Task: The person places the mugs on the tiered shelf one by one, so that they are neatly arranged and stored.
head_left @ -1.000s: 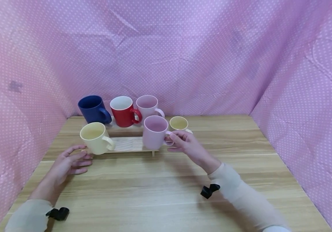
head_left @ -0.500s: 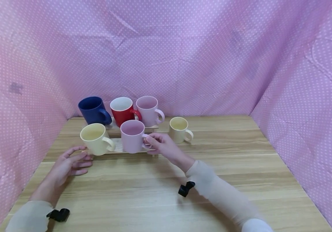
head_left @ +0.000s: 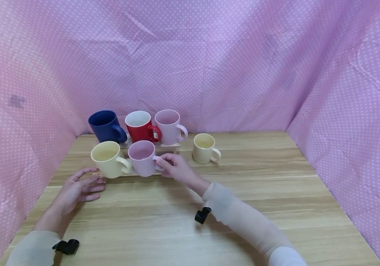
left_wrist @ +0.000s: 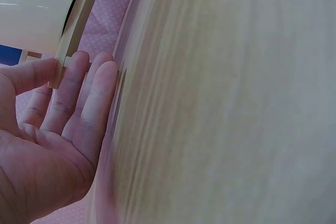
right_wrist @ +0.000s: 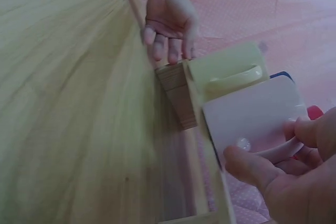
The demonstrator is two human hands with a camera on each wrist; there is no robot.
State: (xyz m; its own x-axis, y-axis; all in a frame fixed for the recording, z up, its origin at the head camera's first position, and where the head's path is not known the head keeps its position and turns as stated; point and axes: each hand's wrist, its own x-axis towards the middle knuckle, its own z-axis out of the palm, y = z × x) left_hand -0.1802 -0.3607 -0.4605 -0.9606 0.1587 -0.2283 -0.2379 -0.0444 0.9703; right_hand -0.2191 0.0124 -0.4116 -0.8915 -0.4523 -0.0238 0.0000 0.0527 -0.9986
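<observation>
My right hand (head_left: 180,170) pinches the handle of a pink mug (head_left: 143,162), which stands upright at the front shelf, right of a larger pale yellow mug (head_left: 106,162). In the right wrist view, thumb and fingers are around the handle of this pink mug (right_wrist: 252,116), its base at the shelf board. At the left end of the wooden mug rack (head_left: 125,175), my left hand (head_left: 80,188) holds the board's end between thumb and index finger. The left wrist view shows the other fingers extended beside the board's end (left_wrist: 65,51).
Behind, on the rack's upper shelf, stand a blue mug (head_left: 105,127), a red mug (head_left: 139,127) with a white inside and another pink mug (head_left: 168,127). A small yellow mug (head_left: 204,149) stands on the wooden table (head_left: 259,177), right of the rack. Pink dotted cloth (head_left: 190,55) encloses the table.
My right hand has carried the pink mug leftward and slightly down along the front shelf, close to the larger yellow mug. The small yellow mug is now uncovered. My left hand has stayed put.
</observation>
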